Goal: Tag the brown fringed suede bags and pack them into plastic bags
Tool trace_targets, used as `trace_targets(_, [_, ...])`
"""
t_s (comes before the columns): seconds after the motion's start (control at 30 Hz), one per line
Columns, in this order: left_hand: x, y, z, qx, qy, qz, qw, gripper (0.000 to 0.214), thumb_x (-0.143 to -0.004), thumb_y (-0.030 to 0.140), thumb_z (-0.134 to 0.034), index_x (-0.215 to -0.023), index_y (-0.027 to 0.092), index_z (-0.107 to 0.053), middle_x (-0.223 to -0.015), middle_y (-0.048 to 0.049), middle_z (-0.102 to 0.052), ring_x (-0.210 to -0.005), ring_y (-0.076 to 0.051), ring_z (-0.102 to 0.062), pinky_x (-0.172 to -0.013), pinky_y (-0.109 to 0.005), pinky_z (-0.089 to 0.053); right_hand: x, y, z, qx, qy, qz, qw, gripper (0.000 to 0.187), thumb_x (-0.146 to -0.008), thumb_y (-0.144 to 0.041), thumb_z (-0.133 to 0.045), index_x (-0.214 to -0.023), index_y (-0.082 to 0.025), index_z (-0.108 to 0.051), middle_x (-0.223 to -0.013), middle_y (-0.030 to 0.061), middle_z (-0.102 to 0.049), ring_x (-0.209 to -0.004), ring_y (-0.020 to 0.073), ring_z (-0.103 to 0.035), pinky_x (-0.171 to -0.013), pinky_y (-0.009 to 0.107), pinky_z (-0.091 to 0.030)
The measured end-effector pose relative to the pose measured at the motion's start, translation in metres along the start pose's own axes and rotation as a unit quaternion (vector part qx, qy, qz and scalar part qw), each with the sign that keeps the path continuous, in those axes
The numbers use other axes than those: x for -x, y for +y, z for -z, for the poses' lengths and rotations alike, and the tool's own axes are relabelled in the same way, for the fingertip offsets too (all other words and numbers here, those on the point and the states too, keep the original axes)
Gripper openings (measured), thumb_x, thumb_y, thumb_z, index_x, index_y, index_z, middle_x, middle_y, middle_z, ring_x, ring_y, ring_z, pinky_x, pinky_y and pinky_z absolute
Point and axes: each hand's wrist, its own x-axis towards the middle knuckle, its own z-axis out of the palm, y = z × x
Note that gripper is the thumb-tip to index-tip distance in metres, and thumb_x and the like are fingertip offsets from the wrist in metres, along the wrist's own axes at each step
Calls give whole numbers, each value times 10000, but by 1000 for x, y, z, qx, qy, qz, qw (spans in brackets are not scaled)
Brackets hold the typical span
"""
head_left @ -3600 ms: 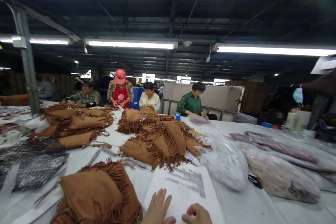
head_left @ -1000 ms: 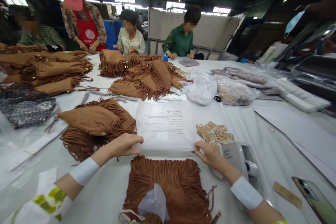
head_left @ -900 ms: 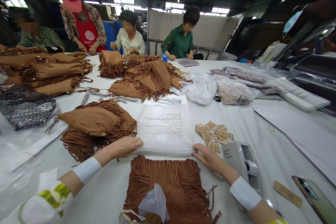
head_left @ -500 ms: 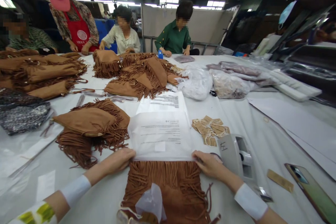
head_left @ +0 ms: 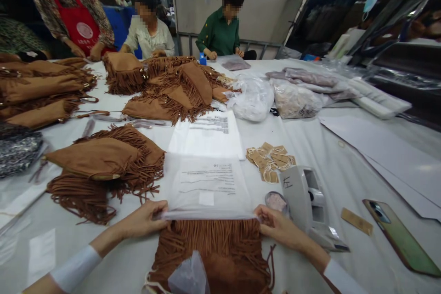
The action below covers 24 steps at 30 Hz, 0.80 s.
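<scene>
A translucent plastic bag (head_left: 206,186) with printed text lies flat in front of me, its near edge stretched between my hands. My left hand (head_left: 146,218) pinches the left corner of that edge. At the right corner, my right hand (head_left: 275,224) has its fingers closed on the same bag. A brown fringed suede bag (head_left: 234,262) lies nearest to me, fringe towards the plastic edge. A crumpled piece of thin translucent material (head_left: 191,275) and a white cord rest on it. More plastic bags (head_left: 210,133) lie just beyond.
Brown fringed bags (head_left: 93,156) lie left, with more piled behind (head_left: 182,92). Right are cardboard tags (head_left: 270,161), a tape dispenser (head_left: 312,206), a round dish (head_left: 277,202) and a phone (head_left: 401,239). Clear plastic bundles (head_left: 253,96) sit farther back. Several people work across the table.
The held edge of the plastic bag has come nearer to me, down to the fringe, with both hands on it. The camera view has shifted a little, so the table's things appear farther left.
</scene>
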Motion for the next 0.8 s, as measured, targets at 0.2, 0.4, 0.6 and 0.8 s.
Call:
trace_targets(0.2, [13, -12, -32, -143, 167, -41, 975, 250, -805, 219, -468, -594, 209, -335, -569, 40, -454, -562, -123, -449, -563, -238, -273, 1, 14, -20, 144, 116, 65, 981, 136, -711, -166, -482, -626, -221, -392, -590, -53, -434, -571, 115, -410, -542, 231, -324])
trace_targets(0.4, [41, -18, -37, -182, 156, -104, 965, 298, -851, 263, -492, -593, 209, -353, -574, 35, -450, -547, -117, -446, -554, -263, -263, 24, 13, -29, 170, 96, 86, 977, 152, -797, -243, -525, -655, -216, -478, -617, -24, -521, -582, 128, -466, -543, 234, -370])
trace_targets(0.6, [75, -19, -60, -176, 144, -108, 968, 279, -860, 312, -473, -609, 224, -387, -571, 23, -472, -550, -139, -473, -549, -269, -321, 58, 11, -43, 162, 51, 80, 982, 142, -848, -297, -532, -729, -219, -525, -686, 2, -584, -620, 142, -531, -568, 241, -423])
trace_targets(0.8, [113, -20, -94, -154, 129, -93, 975, 185, -826, 320, -571, -677, 241, -495, -606, 10, -542, -549, -148, -523, -520, -240, -409, 94, -8, -37, 206, -28, 112, 972, 139, -763, -195, -536, -899, -212, -512, -907, 70, -600, -841, 199, -571, -782, 341, -480])
